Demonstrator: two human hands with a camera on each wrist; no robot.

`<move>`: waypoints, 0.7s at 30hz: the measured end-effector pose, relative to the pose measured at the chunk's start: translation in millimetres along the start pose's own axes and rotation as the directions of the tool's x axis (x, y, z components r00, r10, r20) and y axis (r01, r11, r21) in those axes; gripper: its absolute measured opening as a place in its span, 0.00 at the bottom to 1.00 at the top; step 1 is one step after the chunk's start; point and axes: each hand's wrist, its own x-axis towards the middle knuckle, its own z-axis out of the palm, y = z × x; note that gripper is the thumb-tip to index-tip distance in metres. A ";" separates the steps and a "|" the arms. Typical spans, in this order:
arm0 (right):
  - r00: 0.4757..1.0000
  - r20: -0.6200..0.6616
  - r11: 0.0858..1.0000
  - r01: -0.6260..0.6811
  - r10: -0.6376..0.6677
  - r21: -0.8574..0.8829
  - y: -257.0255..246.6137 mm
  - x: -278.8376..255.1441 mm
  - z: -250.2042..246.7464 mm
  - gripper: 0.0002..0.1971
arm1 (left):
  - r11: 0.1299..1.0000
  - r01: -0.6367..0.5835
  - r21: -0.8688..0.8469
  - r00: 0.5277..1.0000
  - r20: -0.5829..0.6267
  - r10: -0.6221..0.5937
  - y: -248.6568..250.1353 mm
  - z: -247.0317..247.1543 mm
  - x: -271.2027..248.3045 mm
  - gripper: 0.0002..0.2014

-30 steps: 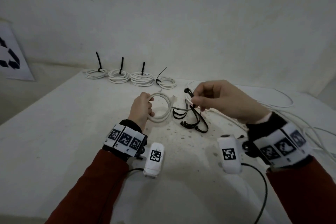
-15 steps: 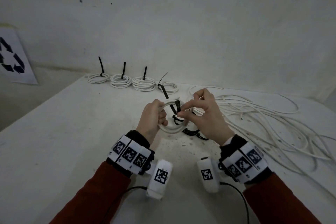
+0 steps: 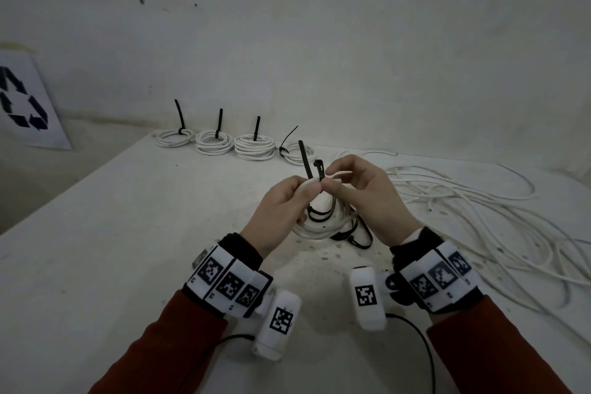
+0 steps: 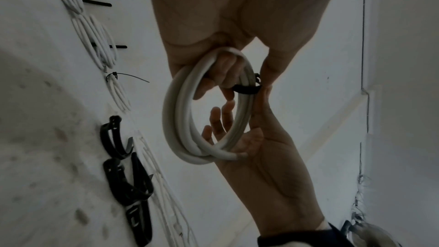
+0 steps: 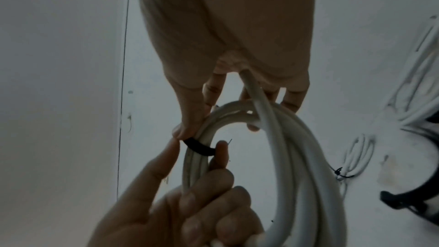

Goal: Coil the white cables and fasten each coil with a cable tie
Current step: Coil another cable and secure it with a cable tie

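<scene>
I hold a small white cable coil (image 3: 319, 229) upright above the table, between both hands. My left hand (image 3: 297, 198) grips its left side, fingers curled through the ring (image 4: 180, 119). A black cable tie (image 3: 304, 158) is looped round the top strands, its tail and head sticking up. My right hand (image 3: 332, 185) pinches the tie against the coil. In the right wrist view the tie's band (image 5: 199, 146) crosses the strands (image 5: 285, 157) between the right thumb and the left fingertips. The left wrist view shows the same band (image 4: 246, 89).
Several tied coils (image 3: 216, 144) stand in a row at the table's far edge. A tangle of loose white cable (image 3: 479, 217) covers the right side. Spare black ties (image 3: 359, 238) lie under my hands. A recycling sign (image 3: 22, 105) leans at the left wall.
My right hand carried a black tie from the pile to the coil and looped it round. Both hands have lifted the coil and drawn together.
</scene>
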 end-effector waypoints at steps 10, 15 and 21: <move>0.985 0.005 0.918 -0.165 0.175 0.360 -47.8 27.4 -9.7 0.18 | 0.991 -0.113 -0.066 0.979 0.160 0.123 53.7 -0.7 26.9 0.11; 0.991 -0.053 0.923 -0.096 0.124 0.373 -50.2 36.9 -18.7 0.12 | 0.971 -0.055 -0.233 0.972 0.208 0.105 54.8 3.8 43.9 0.12; 0.978 -0.207 0.976 0.067 -0.023 0.208 -49.3 37.2 -18.7 0.09 | 0.956 0.020 -0.292 0.970 0.238 0.053 45.8 1.2 47.3 0.15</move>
